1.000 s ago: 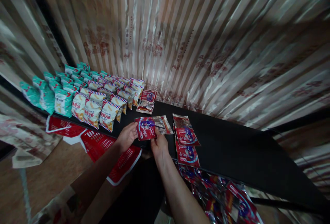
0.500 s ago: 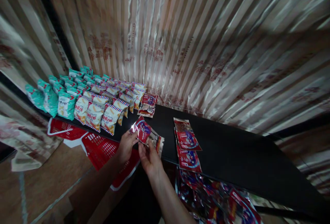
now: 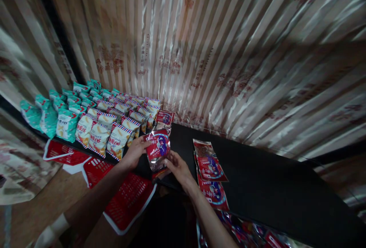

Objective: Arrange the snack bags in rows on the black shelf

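Observation:
Between my hands, over the front edge of the black shelf [image 3: 257, 187], is a red snack packet [image 3: 158, 147] with a blue figure on its front. My left hand [image 3: 135, 152] pinches its left side, thumb on the front. At its lower right, my right hand [image 3: 177, 167] is closed on the packet with bent fingers. Behind it, a similar red packet [image 3: 165, 117] lies on the shelf beside the white chip bags. To the right, a small stack of red packets [image 3: 211, 168] lies near the shelf's front edge.
White chip bags [image 3: 117, 137] and teal bags [image 3: 66, 124] stand in rows at the shelf's left. Red baskets [image 3: 130, 198] sit below on the tiled floor. More red packets [image 3: 251, 229] lie under the shelf's front edge. A striped curtain [image 3: 183, 50] hangs behind.
The held packet has turned from a slant to nearly upright, front facing me. Both hands have shifted with it, my right hand slightly rightward. The view has tilted a little.

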Motion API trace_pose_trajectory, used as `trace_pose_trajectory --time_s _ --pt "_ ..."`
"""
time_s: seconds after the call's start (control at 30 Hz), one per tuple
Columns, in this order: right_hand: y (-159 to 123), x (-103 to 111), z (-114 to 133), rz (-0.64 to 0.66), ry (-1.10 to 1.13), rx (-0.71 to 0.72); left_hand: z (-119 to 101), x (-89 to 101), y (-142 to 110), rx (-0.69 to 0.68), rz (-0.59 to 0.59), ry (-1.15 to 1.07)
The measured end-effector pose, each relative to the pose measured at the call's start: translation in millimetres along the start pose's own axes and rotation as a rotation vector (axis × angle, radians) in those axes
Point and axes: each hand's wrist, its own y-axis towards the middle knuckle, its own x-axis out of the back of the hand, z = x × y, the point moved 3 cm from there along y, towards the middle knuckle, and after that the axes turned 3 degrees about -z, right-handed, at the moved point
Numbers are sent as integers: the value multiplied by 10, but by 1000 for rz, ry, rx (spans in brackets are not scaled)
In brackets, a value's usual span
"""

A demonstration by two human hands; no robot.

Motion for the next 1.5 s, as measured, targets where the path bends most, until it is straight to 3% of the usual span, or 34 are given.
trace_pose_trajectory --time_s 0.1,0.33,0.47,0.6,0.73,0.87,1.13,1.5 --pt "-8 -69 -75 66 51 -72 -36 -73 92 -21 33 17" --pt "113 -100 -177 -136 119 -130 137 -12 316 -160 -172 220" --pt "403 -61 -216 -260 32 -79 278 -1 397 -251 -212 511" --pt "782 -44 -181 -358 -144 -10 239 -87 426 -438 -187 819" --pt "1131 -101 -115 -379 -255 16 134 -192 517 -680 -182 1072" --pt "1354 -158 -68 -394 -364 23 116 -238 658 -785 -157 1192" --pt "1468 -174 43 -392 -728 -49 260 -228 839 -786 -25 1456" --pt "1461 -259 138 -383 -974 -164 452 -210 949 -812 -93 1532"
